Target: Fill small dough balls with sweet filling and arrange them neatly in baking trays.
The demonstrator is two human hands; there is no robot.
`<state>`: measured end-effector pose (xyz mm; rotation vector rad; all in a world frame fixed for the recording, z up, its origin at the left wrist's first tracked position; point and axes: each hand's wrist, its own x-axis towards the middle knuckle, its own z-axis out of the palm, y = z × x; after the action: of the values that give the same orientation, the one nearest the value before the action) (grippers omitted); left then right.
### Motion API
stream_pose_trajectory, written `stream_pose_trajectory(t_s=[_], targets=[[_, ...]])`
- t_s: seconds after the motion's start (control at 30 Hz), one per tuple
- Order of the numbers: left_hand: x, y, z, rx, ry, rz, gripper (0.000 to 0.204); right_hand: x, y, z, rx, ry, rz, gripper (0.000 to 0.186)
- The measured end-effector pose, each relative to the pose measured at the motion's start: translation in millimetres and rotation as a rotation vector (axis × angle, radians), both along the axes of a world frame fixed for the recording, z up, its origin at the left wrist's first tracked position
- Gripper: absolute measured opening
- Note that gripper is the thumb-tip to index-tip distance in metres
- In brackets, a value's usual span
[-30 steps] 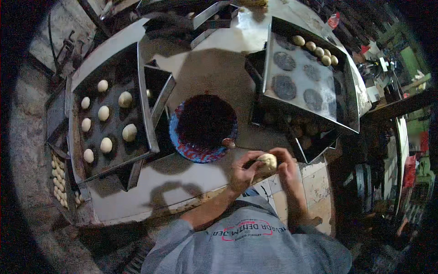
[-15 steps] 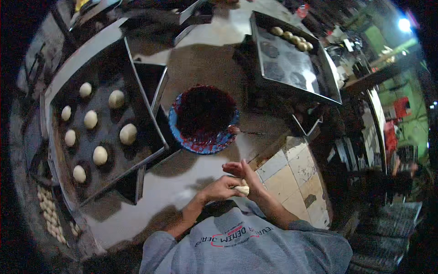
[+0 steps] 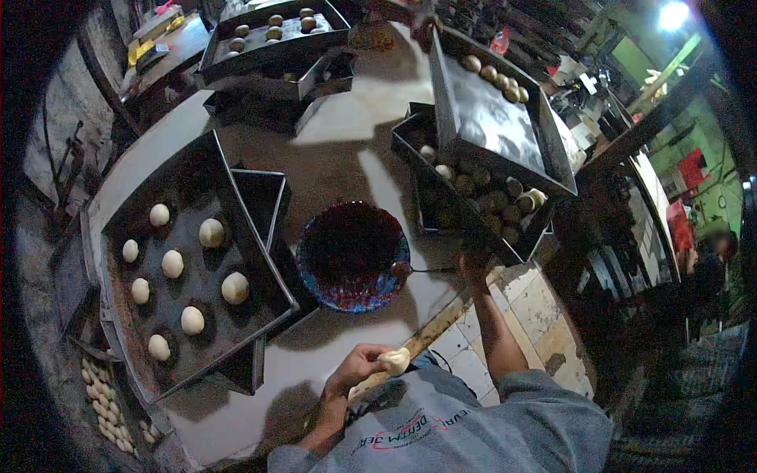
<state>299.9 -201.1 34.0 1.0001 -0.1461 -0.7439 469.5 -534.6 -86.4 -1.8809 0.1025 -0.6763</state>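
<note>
On the far left, you had pale dough balls (image 3: 192, 321) spaced apart in a dark tray (image 3: 126, 327), which appeared to sit askew over another tray (image 3: 266, 197). A bump to the overhanging corner could rock it and roll the balls together.

To its right on the tabletop (image 3: 284, 370), the blue basin (image 3: 351, 304) held a dark red mass. Red smears marked its wall; overfilling the spoon could cause drips.

Your left hand (image 3: 360, 369) pinched the dough piece (image 3: 394, 362) by its left side, over the tabletop's near edge. With that single hold, a slack grip risked a drop past the edge; too hard a squeeze, a tear.

The spoon (image 3: 402, 269) lay at the basin's right rim, handle pointing right. Your right hand (image 3: 473, 264) was at the handle's end, in shadow; whether its fingers had closed could not be told. A mistimed grasp could tip the spoon.

On the far right, an upper tray (image 3: 505, 118) sat slanted over a loaded lower tray (image 3: 410, 140). A sleeve catching it could make it slide.
</note>
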Motion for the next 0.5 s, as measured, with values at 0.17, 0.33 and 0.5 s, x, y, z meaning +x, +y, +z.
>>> stream_pose_trajectory(t_s=[0.17, 0.33, 0.5], targets=[[0.3, -12.2, 4.2, -0.016, -0.005, 0.154, 0.04, 38.3, -5.3, -28.6, -0.314, 0.037, -0.065, 0.039], [12.6, -48.8, -6.9, 0.047, 0.04, 0.187, 0.035, 99.2, -16.1, -34.0, -0.621, 0.058, -0.155, 0.039], [27.5, -83.4, -50.1, -0.265, 0.146, 0.374, 0.045, 93.6, -42.1, -42.3, -0.081, -0.088, 0.265, 0.046]])
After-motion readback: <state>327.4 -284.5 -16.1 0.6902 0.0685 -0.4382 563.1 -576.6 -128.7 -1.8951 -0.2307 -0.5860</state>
